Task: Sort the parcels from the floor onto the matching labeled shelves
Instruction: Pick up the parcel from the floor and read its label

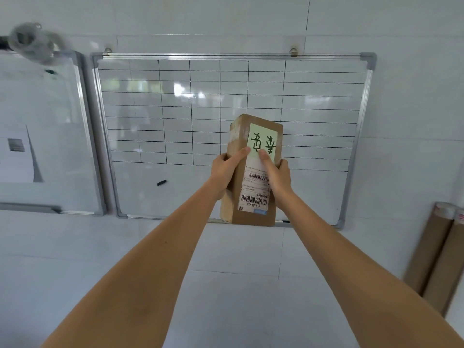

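- Person holds one brown cardboard parcel (253, 172) up at arm's length, both arms stretched out in front of the wall.
- Left hand (226, 172) grips the parcel's left side, fingers (224, 156) wrapped round the edge, thumb pressed across the front face.
- Right hand (277, 173) grips the right side the same way, thumb lying on the front just below the note, fingers curled behind the box, mostly hidden.
- Parcel stands on end, tilted slightly, front face toward the camera.
- Pale yellow-green sticky note (263, 140) on the upper front with handwritten black characters, upside down from here.
- White shipping label (254, 187) with barcodes below the note, also upside down; print too small to read.
- Behind the parcel: a wall-hung whiteboard (175, 109) with a hand-drawn black grid, aluminium frame, hung on two hooks.
- Small black marker cap or magnet (161, 182) stuck on the lower blank part of that board.
- Second whiteboard (50, 136) to the left, a paper sheet (16, 156) pinned on it.
- Two brown cardboard tubes (437, 252) lean against the tiled wall at far right.
- Blurred fan-like object (32, 42) at top left.
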Tool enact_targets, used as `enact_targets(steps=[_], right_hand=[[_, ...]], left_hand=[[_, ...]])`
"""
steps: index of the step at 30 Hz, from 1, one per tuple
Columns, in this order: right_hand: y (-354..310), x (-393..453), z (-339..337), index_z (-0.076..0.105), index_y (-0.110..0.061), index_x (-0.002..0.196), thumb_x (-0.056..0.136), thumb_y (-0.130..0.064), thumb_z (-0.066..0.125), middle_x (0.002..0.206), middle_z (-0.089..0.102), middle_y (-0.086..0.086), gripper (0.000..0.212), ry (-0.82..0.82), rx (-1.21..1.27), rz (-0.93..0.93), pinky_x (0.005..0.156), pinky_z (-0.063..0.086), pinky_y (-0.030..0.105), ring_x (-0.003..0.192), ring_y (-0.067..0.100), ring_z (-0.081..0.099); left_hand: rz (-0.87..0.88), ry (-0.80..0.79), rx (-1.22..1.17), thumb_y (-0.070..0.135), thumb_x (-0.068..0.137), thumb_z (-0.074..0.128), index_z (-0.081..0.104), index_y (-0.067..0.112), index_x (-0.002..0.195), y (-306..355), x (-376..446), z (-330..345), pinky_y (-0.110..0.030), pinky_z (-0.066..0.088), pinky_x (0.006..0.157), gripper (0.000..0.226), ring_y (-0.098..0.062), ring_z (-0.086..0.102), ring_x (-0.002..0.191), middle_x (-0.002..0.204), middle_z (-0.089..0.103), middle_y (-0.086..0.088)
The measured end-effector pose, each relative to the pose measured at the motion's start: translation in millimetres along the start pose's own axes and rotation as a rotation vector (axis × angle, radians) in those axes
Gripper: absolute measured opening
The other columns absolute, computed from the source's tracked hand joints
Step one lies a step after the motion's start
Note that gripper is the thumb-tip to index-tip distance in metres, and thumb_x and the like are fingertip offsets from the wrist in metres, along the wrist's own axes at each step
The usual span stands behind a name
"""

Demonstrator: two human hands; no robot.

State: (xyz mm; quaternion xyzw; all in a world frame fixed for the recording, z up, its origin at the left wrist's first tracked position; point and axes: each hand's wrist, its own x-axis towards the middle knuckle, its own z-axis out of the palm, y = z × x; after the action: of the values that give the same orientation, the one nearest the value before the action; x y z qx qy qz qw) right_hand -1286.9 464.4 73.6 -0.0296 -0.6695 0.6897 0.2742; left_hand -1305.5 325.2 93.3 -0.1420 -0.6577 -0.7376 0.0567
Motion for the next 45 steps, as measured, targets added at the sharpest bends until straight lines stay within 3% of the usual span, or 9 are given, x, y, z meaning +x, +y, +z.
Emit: enact_targets(steps=[3,8,13,18,23,30,34,38,45], right_hand=[[1,-1,7,0.052,-0.022,0.105,0.076,-0.063,0.073,0.113,0.07,0.003,0.055,-0.06,0.016,0.012,0.09,0.059,0.042,0.1,0.02,0.071],[-4,-3,17,0.056,-0.016,0.122,0.084,-0.066,0.062,0.113,0.073,0.006,0.063,-0.158,0.067,0.062,0.09,0.058,0.042,0.101,0.023,0.072],[-9,-5,23,0.063,-0.013,0.127,0.089,-0.066,0.054,0.114,0.074,0.012,0.066,-0.187,0.117,0.109,0.097,0.056,0.048,0.105,0.031,0.072],[-7,-6,21,0.075,-0.018,0.095,0.088,-0.055,0.063,0.084,0.08,0.003,0.04,-0.167,0.169,0.156,0.072,0.061,0.034,0.073,0.02,0.076],[-7,-5,18,0.071,-0.018,0.084,0.085,-0.057,0.063,0.076,0.077,0.002,0.04,0.023,0.326,0.251,0.067,0.059,0.034,0.068,0.022,0.072],[-2,-6,4,0.065,-0.017,0.104,0.082,-0.063,0.062,0.089,0.076,0.001,0.051,0.352,0.621,0.326,0.059,0.054,0.029,0.078,0.02,0.073],[-6,-11,9,0.042,-0.018,0.114,0.082,-0.067,0.06,0.103,0.068,0.004,0.061,0.485,0.68,0.397,0.067,0.056,0.034,0.086,0.02,0.068],[-6,-10,3,0.041,-0.02,0.128,0.082,-0.062,0.066,0.103,0.065,0.004,0.067,0.359,0.675,0.437,0.068,0.053,0.035,0.088,0.019,0.064],[14,12,-41,0.049,-0.02,0.135,0.081,-0.054,0.073,0.1,0.064,-0.002,0.068,0.18,0.425,0.454,0.107,0.042,0.043,0.097,0.017,0.059]], left_hand=[[-0.013,-0.008,-0.015,0.05,0.076,0.077,0.066,0.012,0.111,-1,0,-12,-0.031,0.059,0.073,0.053,-0.021,0.073,0.09,0.099,0.077,-0.004],[-0.062,-0.067,-0.043,0.056,0.079,0.071,0.071,0.019,0.105,-4,-4,-34,-0.025,0.058,0.062,0.045,-0.015,0.076,0.079,0.092,0.079,0.001],[-0.095,-0.163,-0.079,0.06,0.082,0.064,0.068,0.021,0.121,-8,-7,-46,-0.044,0.056,0.094,0.055,-0.028,0.072,0.103,0.111,0.076,-0.007],[-0.136,-0.169,-0.009,0.065,0.079,0.064,0.07,0.021,0.118,-8,-8,-45,-0.046,0.053,0.099,0.06,-0.03,0.07,0.107,0.111,0.076,-0.006],[-0.198,-0.288,0.147,0.057,0.083,0.067,0.073,0.017,0.107,-8,-9,-50,-0.033,0.06,0.073,0.047,-0.024,0.075,0.088,0.103,0.078,-0.008],[-0.342,-0.269,0.105,0.053,0.078,0.075,0.064,0.019,0.123,-12,-15,-53,-0.035,0.059,0.083,0.057,-0.02,0.066,0.1,0.11,0.068,-0.002],[-0.349,-0.195,-0.066,0.048,0.079,0.076,0.066,0.016,0.118,-19,-16,-37,-0.04,0.059,0.087,0.052,-0.023,0.063,0.094,0.106,0.065,-0.007],[-0.321,-0.092,-0.056,0.05,0.076,0.077,0.064,0.012,0.123,-20,-10,-37,-0.041,0.059,0.088,0.062,-0.023,0.064,0.088,0.103,0.065,-0.007],[-0.314,-0.074,0.067,0.05,0.075,0.078,0.064,0.015,0.124,-1,0,-67,-0.036,0.06,0.076,0.062,-0.023,0.063,0.085,0.099,0.062,-0.005]])
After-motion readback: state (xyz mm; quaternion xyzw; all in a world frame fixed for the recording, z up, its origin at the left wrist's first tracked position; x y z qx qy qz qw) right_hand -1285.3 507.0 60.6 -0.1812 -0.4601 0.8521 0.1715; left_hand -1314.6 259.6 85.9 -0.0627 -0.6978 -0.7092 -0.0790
